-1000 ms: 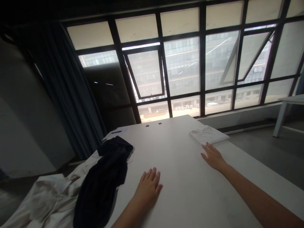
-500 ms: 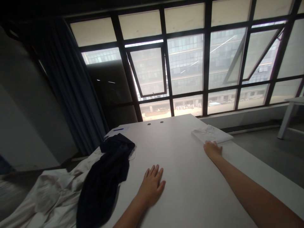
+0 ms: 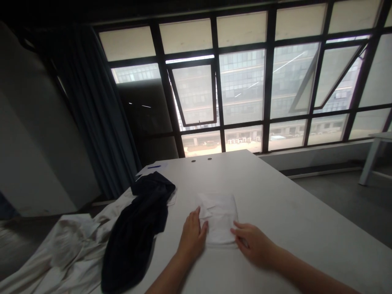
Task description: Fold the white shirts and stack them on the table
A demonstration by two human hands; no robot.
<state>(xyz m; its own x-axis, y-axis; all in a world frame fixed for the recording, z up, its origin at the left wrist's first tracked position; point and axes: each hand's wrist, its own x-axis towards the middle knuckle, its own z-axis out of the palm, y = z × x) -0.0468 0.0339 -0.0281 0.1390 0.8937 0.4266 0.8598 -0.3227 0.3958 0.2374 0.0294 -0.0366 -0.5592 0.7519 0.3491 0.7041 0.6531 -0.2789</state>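
A folded white cloth (image 3: pixel 219 216) lies flat on the white table (image 3: pixel 290 212) just in front of me. My left hand (image 3: pixel 192 236) rests at its left edge with fingers together and stretched out, touching the fabric. My right hand (image 3: pixel 254 245) is at the cloth's lower right corner, its fingers bent onto the edge and slightly blurred. A dark navy garment (image 3: pixel 137 228) lies draped to the left of my left hand.
A crumpled pale sheet or garment (image 3: pixel 61 253) hangs off the table's left side under the navy one. A blue pen (image 3: pixel 153 166) and paper lie at the far left corner. Large windows stand behind; another table's leg (image 3: pixel 369 163) shows far right.
My right hand has pulled the folded white cloth from the table's far right edge to the middle in front of me. My left hand stayed nearly in place and now touches the cloth.
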